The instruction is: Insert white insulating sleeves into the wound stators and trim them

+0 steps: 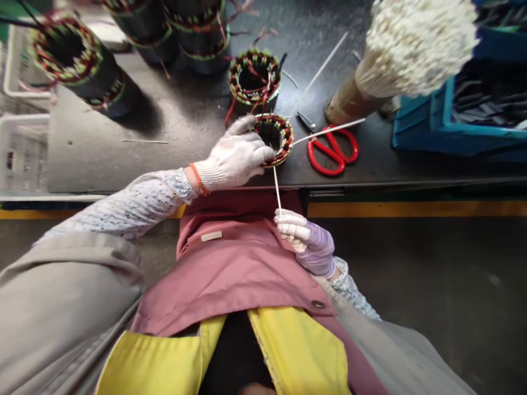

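Note:
My left hand, in a white knit glove, is closed around a small wound stator ring with red and green coils, holding it tilted at the front edge of the dark workbench. Below the bench edge, my right hand, in a purple glove with taped fingertips, pinches a thin white sleeve tube that runs up to the ring's lower rim. A second long white tube sticks out of the ring to the right.
Red-handled scissors lie right of the ring. A second stator stands behind it, larger ones at the back left. A big bundle of white tubes leans at the right beside blue bins. White crates sit left.

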Available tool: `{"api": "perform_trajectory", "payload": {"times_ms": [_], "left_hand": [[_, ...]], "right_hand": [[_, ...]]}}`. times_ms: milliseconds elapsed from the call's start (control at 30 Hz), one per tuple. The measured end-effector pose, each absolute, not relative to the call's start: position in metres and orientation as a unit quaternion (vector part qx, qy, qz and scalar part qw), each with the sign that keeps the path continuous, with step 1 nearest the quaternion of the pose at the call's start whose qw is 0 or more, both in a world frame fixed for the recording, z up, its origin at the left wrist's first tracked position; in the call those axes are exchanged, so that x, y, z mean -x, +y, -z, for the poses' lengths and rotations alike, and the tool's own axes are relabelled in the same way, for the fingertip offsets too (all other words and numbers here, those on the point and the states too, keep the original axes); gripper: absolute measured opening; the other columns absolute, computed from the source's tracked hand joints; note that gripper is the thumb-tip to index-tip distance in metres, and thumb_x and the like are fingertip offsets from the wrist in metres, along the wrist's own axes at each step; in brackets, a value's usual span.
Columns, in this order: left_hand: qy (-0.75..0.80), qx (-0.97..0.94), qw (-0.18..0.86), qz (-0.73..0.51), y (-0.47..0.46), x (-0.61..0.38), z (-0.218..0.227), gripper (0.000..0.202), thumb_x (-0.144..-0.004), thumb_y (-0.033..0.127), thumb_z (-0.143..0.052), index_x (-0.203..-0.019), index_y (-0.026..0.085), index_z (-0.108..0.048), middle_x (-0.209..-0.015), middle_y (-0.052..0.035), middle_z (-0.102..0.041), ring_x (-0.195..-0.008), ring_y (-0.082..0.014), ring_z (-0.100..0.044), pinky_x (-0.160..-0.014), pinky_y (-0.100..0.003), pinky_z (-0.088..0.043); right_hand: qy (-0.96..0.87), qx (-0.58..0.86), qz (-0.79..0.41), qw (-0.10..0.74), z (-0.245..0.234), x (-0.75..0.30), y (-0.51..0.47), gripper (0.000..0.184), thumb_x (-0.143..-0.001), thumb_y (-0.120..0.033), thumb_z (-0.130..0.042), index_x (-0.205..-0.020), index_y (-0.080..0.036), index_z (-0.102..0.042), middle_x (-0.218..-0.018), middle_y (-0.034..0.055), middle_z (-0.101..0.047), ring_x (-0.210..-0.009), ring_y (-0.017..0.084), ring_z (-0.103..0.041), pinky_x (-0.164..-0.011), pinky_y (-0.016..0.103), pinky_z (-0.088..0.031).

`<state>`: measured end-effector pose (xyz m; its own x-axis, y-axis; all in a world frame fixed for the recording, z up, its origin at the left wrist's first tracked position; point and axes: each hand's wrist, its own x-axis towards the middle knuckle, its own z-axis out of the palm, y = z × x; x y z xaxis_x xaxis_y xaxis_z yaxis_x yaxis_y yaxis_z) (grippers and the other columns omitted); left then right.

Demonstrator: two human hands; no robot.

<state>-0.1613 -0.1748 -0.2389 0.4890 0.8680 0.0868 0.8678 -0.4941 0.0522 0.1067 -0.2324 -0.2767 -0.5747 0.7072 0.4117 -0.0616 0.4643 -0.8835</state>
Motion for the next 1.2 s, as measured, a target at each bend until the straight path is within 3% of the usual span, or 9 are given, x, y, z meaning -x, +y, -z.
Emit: {"api": "perform_trajectory", "payload": {"times_ms": [367,567,700,800,867,933,1200], "left_hand": [[0.565,-0.808,0.082,-0.146,-0.18,0.155,0.241,0.04,-0.091,0.028,-0.06,-0.129,0.018,-0.064,-0.125,-0.0108,-0.071,-0.121,-0.0273,-0.065,-0.114,-0.052,-0.043],[0.572,-0.782,0.118,-0.217,-0.183,0.155,0.25,0.042,-0.093,0.036,-0.06,-0.131,0.018,-0.062,-0.128,-0.0108,-0.071,-0.124,-0.0281,-0.064,-0.123,-0.055,-0.031],[0.612,-0.686,0.19,-0.344,-0.188,0.15,0.267,0.048,-0.096,0.031,-0.057,-0.141,0.017,-0.051,-0.108,-0.0069,-0.078,-0.123,-0.0239,-0.066,-0.128,-0.055,-0.02],[0.604,-0.662,0.199,-0.397,-0.188,0.149,0.275,0.034,-0.094,0.029,-0.062,-0.126,0.02,-0.064,-0.109,-0.0056,-0.078,-0.118,-0.0223,-0.069,-0.127,-0.054,-0.023],[0.573,-0.693,0.152,-0.411,-0.187,0.15,0.277,0.017,-0.094,0.032,-0.063,-0.106,0.024,-0.073,-0.108,-0.0024,-0.079,-0.114,-0.021,-0.07,-0.126,-0.053,-0.025],[0.537,-0.721,0.1,-0.427,-0.185,0.151,0.279,0.014,-0.096,0.033,-0.062,-0.096,0.027,-0.075,-0.1,0.0013,-0.08,-0.109,-0.0188,-0.072,-0.125,-0.051,-0.026],[0.505,-0.746,0.049,-0.432,-0.184,0.154,0.285,0.016,-0.098,0.032,-0.06,-0.097,0.029,-0.076,-0.1,0.0033,-0.081,-0.107,-0.0166,-0.073,-0.12,-0.048,-0.034]], "right_hand": [[-0.701,0.328,-0.507,0.378,0.274,-0.099,-0.224,0.017,-0.091,-0.02,-0.068,-0.104,-0.025,-0.078,-0.111,0.0038,-0.078,-0.104,0.019,-0.075,-0.095,0.032,-0.064],[-0.696,0.324,-0.464,0.442,0.29,-0.058,-0.2,0.015,-0.091,-0.023,-0.068,-0.102,-0.024,-0.078,-0.11,0.0032,-0.078,-0.102,0.017,-0.075,-0.093,0.029,-0.063],[-0.687,0.342,-0.442,0.464,0.307,-0.032,-0.185,0.012,-0.089,-0.026,-0.069,-0.099,-0.023,-0.076,-0.097,0.0031,-0.08,-0.092,0.016,-0.077,-0.089,0.03,-0.063],[-0.636,0.376,-0.475,0.479,0.303,-0.031,-0.184,0.012,-0.088,-0.029,-0.072,-0.097,-0.022,-0.073,-0.092,0.0021,-0.078,-0.084,0.016,-0.076,-0.08,0.03,-0.064],[-0.646,0.366,-0.464,0.483,0.292,-0.034,-0.184,0.007,-0.085,-0.027,-0.075,-0.087,-0.021,-0.072,-0.092,0.0021,-0.076,-0.084,0.015,-0.074,-0.078,0.029,-0.062],[-0.678,0.356,-0.436,0.473,0.278,-0.038,-0.182,0.008,-0.083,-0.023,-0.077,-0.08,-0.021,-0.07,-0.089,0.0015,-0.073,-0.082,0.014,-0.071,-0.077,0.029,-0.061],[-0.73,0.391,-0.372,0.419,0.262,-0.031,-0.164,0.013,-0.083,-0.024,-0.074,-0.073,-0.02,-0.066,-0.076,-0.0006,-0.067,-0.072,0.013,-0.064,-0.073,0.027,-0.054]]}}
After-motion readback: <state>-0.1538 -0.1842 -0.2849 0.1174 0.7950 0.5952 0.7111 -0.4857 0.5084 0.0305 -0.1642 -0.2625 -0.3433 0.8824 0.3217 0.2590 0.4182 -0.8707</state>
